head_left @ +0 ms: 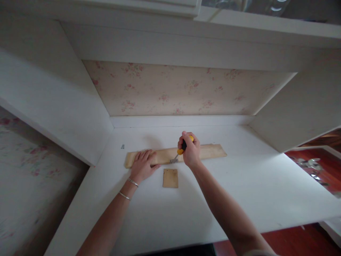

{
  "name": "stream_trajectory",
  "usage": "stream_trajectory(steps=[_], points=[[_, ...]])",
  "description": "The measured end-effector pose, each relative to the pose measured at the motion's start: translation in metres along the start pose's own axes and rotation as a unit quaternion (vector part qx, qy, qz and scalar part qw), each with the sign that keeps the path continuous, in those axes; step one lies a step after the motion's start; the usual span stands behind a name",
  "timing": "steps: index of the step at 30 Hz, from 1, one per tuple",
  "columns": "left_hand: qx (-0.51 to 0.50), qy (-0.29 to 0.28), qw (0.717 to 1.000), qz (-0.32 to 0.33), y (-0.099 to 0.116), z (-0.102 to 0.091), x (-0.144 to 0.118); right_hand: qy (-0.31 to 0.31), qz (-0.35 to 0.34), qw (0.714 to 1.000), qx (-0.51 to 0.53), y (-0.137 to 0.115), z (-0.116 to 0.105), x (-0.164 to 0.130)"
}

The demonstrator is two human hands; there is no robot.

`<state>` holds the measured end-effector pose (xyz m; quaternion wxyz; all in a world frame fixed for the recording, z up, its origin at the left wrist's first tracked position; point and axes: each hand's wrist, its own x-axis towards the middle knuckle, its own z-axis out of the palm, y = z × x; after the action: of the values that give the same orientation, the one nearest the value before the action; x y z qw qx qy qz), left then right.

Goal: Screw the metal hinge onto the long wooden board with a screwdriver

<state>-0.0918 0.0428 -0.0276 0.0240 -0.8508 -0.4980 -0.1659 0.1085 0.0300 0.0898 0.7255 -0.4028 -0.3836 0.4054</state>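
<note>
A long, pale wooden board lies crosswise on the white countertop. My left hand holds its left part down, fingers over the top and thumb along the near edge. My right hand is wrapped around the yellow and black handle of a screwdriver. The shaft slants down to the left, and its tip meets a small metal hinge at the board's near edge. Just in front of the hinge, a small square wooden piece with two small holes lies flat, apart from the board.
Two small screws lie left of the board. White side panels flank the counter, with floral wallpaper at the back. A cabinet overhangs from above. Red flooring shows past the counter's right edge.
</note>
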Motion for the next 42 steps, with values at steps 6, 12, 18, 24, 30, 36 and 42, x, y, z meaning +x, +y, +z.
stream_trajectory(steps=[6,12,18,24,30,36,42], points=[[-0.022,-0.022,1.0,0.005,-0.004,-0.001,0.004,0.0,0.001,0.999,-0.033,0.002,0.007,0.005],[-0.024,-0.024,0.999,0.002,-0.004,-0.003,0.005,-0.015,0.008,0.998,-0.063,0.003,0.011,0.012],[-0.02,-0.038,0.999,0.008,-0.008,-0.001,0.006,-0.144,0.029,0.982,-0.117,-0.001,0.023,0.017],[-0.01,-0.034,0.999,0.024,-0.007,-0.003,0.006,-0.132,0.049,0.972,-0.188,0.003,0.03,0.018],[-0.013,-0.044,0.999,0.03,-0.014,0.0,0.011,-0.197,0.076,0.954,-0.215,0.0,0.027,0.031],[-0.019,-0.042,0.999,0.028,-0.016,0.002,0.011,-0.238,0.119,0.953,-0.145,0.002,0.023,0.041],[-0.019,-0.038,0.999,0.029,-0.015,-0.001,0.011,-0.354,0.166,0.914,-0.107,0.002,0.026,0.046]])
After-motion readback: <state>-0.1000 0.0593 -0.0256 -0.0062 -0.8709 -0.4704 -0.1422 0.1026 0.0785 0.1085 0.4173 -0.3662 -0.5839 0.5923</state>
